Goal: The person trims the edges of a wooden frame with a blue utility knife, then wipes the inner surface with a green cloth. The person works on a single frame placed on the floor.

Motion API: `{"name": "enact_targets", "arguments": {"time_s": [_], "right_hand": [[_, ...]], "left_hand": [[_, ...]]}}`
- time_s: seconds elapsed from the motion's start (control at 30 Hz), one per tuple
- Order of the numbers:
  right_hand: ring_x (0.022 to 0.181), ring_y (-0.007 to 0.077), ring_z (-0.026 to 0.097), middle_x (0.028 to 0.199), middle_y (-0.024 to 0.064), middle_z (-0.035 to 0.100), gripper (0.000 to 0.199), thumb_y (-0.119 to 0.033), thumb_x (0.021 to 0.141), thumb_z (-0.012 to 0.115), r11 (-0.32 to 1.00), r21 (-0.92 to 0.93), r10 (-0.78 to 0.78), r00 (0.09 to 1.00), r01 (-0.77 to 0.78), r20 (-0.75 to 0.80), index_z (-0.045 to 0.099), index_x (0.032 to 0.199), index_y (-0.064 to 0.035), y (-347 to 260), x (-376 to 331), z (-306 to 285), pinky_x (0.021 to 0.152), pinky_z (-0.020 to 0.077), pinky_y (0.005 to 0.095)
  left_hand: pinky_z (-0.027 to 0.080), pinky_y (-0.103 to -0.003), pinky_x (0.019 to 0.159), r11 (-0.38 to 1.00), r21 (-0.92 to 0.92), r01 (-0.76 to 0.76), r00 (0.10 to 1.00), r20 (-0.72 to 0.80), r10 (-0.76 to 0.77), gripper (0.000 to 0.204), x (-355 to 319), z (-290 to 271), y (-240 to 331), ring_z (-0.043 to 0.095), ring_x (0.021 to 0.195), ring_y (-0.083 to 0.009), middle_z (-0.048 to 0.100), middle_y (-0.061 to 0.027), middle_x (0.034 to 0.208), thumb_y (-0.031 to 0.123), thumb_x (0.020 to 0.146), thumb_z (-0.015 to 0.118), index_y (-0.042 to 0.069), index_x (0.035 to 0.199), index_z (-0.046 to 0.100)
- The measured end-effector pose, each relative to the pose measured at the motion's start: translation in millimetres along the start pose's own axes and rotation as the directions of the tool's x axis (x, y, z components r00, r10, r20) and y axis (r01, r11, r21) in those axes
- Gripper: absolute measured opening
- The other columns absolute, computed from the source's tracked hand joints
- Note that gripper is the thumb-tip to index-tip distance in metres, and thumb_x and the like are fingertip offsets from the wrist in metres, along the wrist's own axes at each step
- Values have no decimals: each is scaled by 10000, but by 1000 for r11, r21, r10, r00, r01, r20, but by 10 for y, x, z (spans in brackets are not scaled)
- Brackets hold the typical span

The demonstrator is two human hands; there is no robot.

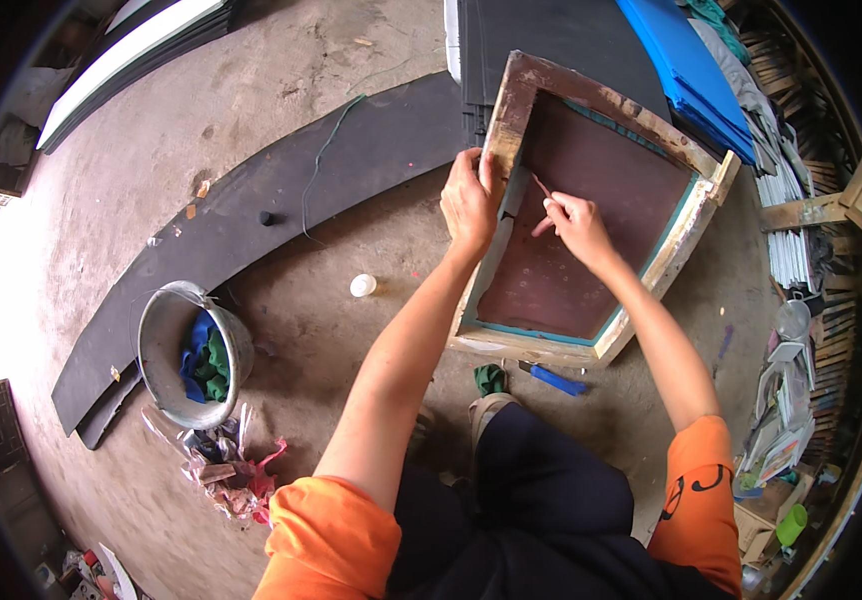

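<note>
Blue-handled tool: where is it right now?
In the head view, the blue-handled tool lies on the floor right of centre, just below the lower edge of the wood-framed maroon panel, with a crumpled green cloth on its left.

Cloths (213,362) inside grey bucket (159,345).

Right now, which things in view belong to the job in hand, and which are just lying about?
Apparently in use: wood-framed panel, gripped by left hand; thin tool in right hand.

Apparently lying about: bucket of cloths; small bottle; blue-handled tool; crumpled plastic.
</note>
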State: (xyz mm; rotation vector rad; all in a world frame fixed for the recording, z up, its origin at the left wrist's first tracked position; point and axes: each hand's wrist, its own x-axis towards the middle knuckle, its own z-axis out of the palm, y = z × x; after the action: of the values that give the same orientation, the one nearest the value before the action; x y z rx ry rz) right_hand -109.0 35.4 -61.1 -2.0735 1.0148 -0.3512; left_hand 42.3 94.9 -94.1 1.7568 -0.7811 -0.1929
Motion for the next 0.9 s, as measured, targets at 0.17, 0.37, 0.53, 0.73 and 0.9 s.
{"name": "enact_targets", "arguments": {"time_s": [0.17,0.37,0.53,0.73,0.9], "right_hand": [[569,279,634,615,180,590,283,-233,884,481,953,-295,131,968,-64,213,532,744,7,-353,81,-175,535,472,369],[656,404,579,652,223,571,286,-234,868,489,888,-454,-72,997,73,18,562,722,0,-347,-20,-164,600,483,450],[637,385,587,654,224,577,245,-191,841,494,758,-614,-154,975,222,162,571,701,-7,-471,66,-528,597,488,435],[462,292,520,528,151,519,237,-189,854,490,780,-624,-43,999,39,9,525,702,-11,-571,-299,-1591,480,417,345],[440,102,532,499,27,515,287,-232,939,448,992,3,127,990,-128,62,497,750,-22,-327,-507,-1263,456,407,257]], "left_hand": [[464,-449,671,995,-79,62,993,106,-53,317,52,-28,-81,592,777,-398,620,-208,869,339,908,468,39,966,552],[456,-447,694,1000,-9,25,988,155,-23,367,110,-16,-94,579,809,-392,611,-188,881,386,892,484,30,937,559],[435,-430,699,998,28,52,994,95,-54,329,27,15,33,571,804,-383,608,-201,851,325,909,468,13,899,570],[449,-469,671,997,60,45,992,112,-52,334,33,19,-44,580,789,-393,607,-183,854,374,902,471,48,892,546],[427,-431,746,990,48,-133,985,119,126,327,113,-75,-155,532,846,-356,550,-180,912,341,908,470,22,939,532]]}}
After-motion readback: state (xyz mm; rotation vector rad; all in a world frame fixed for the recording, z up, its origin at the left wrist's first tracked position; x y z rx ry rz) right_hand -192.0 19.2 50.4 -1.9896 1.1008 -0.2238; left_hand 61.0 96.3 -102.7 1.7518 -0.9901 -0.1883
